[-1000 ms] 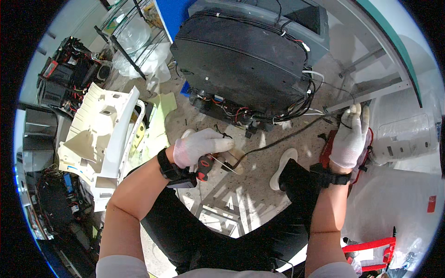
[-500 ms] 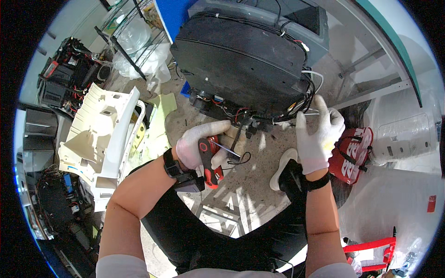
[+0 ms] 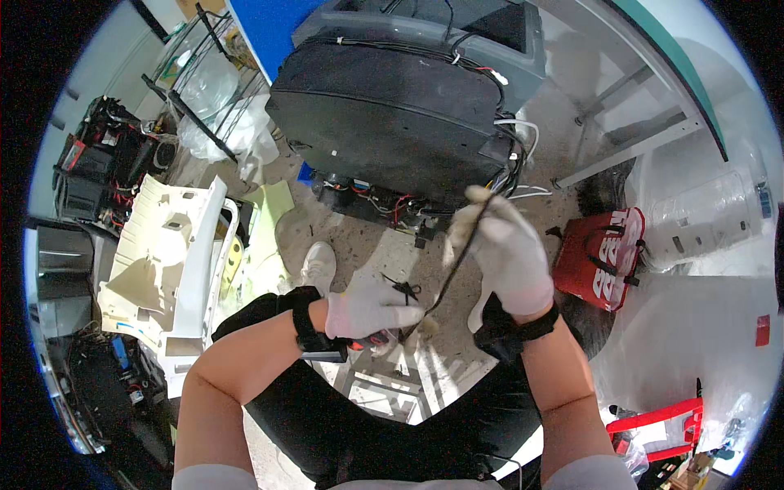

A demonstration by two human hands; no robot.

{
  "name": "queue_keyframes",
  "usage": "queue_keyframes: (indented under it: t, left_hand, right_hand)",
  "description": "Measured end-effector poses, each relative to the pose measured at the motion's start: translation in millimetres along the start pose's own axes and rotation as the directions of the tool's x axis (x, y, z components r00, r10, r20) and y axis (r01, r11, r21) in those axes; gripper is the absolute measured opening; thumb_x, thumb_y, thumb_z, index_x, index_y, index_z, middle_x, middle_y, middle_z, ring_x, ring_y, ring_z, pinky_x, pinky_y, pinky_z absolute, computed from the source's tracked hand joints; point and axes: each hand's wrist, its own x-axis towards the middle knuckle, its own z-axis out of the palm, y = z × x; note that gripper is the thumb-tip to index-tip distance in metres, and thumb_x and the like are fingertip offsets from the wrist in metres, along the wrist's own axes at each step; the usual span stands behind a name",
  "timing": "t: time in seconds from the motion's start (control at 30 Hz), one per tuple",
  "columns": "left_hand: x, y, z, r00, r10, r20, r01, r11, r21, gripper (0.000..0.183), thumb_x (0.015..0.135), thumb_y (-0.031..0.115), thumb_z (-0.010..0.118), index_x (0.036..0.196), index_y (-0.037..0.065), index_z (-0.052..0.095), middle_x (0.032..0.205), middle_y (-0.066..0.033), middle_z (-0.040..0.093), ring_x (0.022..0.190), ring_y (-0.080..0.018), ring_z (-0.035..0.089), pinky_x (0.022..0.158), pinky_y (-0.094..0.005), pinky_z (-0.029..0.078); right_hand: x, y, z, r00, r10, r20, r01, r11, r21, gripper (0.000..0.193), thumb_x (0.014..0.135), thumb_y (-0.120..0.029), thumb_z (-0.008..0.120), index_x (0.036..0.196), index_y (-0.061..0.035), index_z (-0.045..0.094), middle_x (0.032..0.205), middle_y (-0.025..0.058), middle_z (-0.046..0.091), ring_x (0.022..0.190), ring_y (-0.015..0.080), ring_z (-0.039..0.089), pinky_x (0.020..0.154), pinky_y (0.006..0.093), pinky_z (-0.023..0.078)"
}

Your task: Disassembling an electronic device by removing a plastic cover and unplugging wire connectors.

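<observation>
Stretched between my two white-gloved hands is a black cable [image 3: 451, 281]. My right hand [image 3: 514, 257] closes its fingers on the upper part of it, just in front of the large black housing [image 3: 384, 122]. Lower and nearer to me, my left hand [image 3: 371, 312] pinches the other end between thumb and fingers. Under that left palm sits a red-and-black tool [image 3: 374, 340], mostly hidden by the glove. Along the housing's near edge run exposed wires and connectors [image 3: 400, 211], and a black wire bundle [image 3: 513, 167] hangs at its right corner.
At left lie a cream plastic shell [image 3: 155, 245] and a black machine part [image 3: 114, 163] with wires. A wire rack [image 3: 192, 106] stands behind. On the right are a red bag [image 3: 600, 257], a table leg [image 3: 629, 151] and plastic-wrapped goods [image 3: 706, 220]. My shoe [image 3: 318, 265] rests on the floor.
My right hand went from open fingers by the wire bundle to gripping the black cable, lower and further left. My left hand came nearer to me, its tool now mostly covered. The view shifted slightly.
</observation>
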Motion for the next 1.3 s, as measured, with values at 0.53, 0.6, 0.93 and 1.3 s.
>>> queue_keyframes:
  t: [0.53,0.6,0.93,1.3]
  left_hand:
    - [-4,49,21,0.872,0.164,0.461,-0.233,0.967,0.098,0.023,0.088,0.019,0.052,0.073,0.004,0.060,0.059,-0.0031,0.056,0.055,-0.0107,0.053,0.053,-0.0265,0.042]
    - [-17,67,12,0.927,0.185,0.328,-0.168,0.983,-0.080,0.023,0.086,0.016,0.052,0.070,0.001,0.058,0.059,-0.0033,0.056,0.056,-0.0119,0.054,0.052,-0.0262,0.042]
    - [6,61,-10,0.890,0.350,-0.292,-0.425,0.869,-0.255,0.049,0.089,0.039,0.047,0.093,-0.008,0.059,0.059,-0.0104,0.057,0.042,-0.0148,0.050,0.043,-0.0247,0.040]
    - [32,46,-17,0.890,0.177,-0.421,-0.237,0.967,-0.094,0.052,0.091,0.038,0.043,0.116,-0.006,0.052,0.078,-0.0081,0.062,0.049,-0.0117,0.051,0.047,-0.0218,0.042]
  right_hand:
    - [-29,-17,-12,0.948,0.164,0.271,0.049,0.769,-0.637,0.033,0.093,-0.021,0.049,0.119,0.0007,0.052,0.109,0.0128,0.060,0.101,0.0184,0.056,0.090,0.0320,0.042]
    - [-37,-18,-14,0.851,0.362,0.380,-0.119,0.839,-0.532,0.037,0.092,-0.024,0.051,0.119,0.0009,0.051,0.108,0.0141,0.060,0.102,0.0191,0.056,0.090,0.0323,0.042]
    - [-44,-61,-33,0.841,0.444,0.310,-0.134,0.725,-0.675,0.051,0.077,-0.036,0.068,0.114,-0.0028,0.055,0.100,0.0130,0.063,0.093,0.0197,0.059,0.084,0.0318,0.045]
    - [-41,-71,-45,0.952,0.250,0.174,-0.107,0.808,-0.579,0.045,0.075,-0.002,0.057,0.120,-0.0048,0.052,0.116,0.0063,0.056,0.106,0.0139,0.051,0.094,0.0283,0.039]
